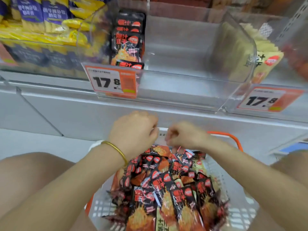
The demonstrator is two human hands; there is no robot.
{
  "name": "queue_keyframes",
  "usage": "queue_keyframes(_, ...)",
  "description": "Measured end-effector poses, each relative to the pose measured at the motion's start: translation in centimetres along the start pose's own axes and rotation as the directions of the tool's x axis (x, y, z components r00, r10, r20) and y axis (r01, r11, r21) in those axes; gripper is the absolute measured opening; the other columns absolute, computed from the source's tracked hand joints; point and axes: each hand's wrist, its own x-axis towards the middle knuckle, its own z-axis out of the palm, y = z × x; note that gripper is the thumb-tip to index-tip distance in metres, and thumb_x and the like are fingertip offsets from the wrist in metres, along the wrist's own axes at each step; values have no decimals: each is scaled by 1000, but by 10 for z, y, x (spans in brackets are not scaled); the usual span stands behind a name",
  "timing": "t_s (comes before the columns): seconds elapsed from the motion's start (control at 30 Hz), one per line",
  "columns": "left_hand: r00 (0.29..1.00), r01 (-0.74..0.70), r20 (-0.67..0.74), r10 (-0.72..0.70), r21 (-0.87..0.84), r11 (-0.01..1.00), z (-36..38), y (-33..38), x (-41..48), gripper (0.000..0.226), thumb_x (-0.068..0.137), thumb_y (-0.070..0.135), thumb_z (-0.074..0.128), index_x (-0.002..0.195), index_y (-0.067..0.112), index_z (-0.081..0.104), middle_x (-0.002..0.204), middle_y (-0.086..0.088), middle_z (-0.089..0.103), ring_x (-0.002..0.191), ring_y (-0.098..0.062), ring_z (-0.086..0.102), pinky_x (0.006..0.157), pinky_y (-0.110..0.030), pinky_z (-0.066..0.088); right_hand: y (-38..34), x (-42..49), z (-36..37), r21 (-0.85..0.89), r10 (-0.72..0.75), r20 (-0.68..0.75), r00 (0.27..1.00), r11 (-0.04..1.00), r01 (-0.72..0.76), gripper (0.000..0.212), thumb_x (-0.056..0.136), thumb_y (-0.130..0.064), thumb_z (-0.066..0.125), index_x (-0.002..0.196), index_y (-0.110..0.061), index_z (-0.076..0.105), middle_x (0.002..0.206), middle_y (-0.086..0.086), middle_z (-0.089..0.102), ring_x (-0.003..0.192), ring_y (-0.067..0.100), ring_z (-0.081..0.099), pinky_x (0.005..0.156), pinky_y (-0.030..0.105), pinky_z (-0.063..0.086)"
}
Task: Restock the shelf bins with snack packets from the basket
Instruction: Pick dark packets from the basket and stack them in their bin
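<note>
Loosely heaped, the black-and-red snack packets [166, 185] fill the grey basket [240, 212], low in the view. Both hands hover over its far end. The left hand [133, 130], with a gold bangle [116, 150] on its wrist, has its fingers curled under and hidden, so I cannot tell whether they hold anything. The right hand [185, 135] curls its fingers down onto the top of the pile; blur hides whether they grip a packet. Above, the clear middle shelf bin [183, 47] holds a short row of matching packets [128, 39] against its left wall, behind a 17.8 price tag [113, 82]. Yellow-and-purple packets [41, 22] fill the left bin, and cream packets [266, 60] the right.
</note>
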Motion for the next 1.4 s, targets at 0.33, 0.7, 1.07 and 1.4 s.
queue_keyframes(0.33,980,-7,197,-4,53,999,30,9,11,23,94,32,44,104,20,60,106,-3,64,100,-26,58,79,-38,50,86,34,78,-192,99,195,976,979,-61,14,88,-10,64,75,-14,63,83,3,65,69,10,57,55,12,42)
queue_keyframes(0.7,951,34,308,39,-227,973,6,6,23,12,87,28,64,92,20,57,79,9,53,81,-17,52,62,-28,33,11,-17,-23,412,-171,-69,983,892,184,8,90,-6,59,85,-10,56,74,12,62,64,20,61,62,28,57)
queue_keyframes(1.07,761,-117,-564,-320,-604,788,-112,-36,58,14,85,17,57,99,21,56,78,12,54,70,-4,54,69,-16,44,-112,-30,-128,427,-254,-460,851,777,463,7,83,-6,66,79,-11,62,70,4,65,53,10,62,53,26,57)
queue_keyframes(1.4,852,157,-443,-280,-295,942,-73,-71,72,20,90,15,49,104,17,62,101,-5,63,93,-25,59,80,-43,49,-149,108,-88,372,312,83,947,872,-320,21,82,-8,71,94,-1,56,78,13,67,59,23,63,47,30,55)
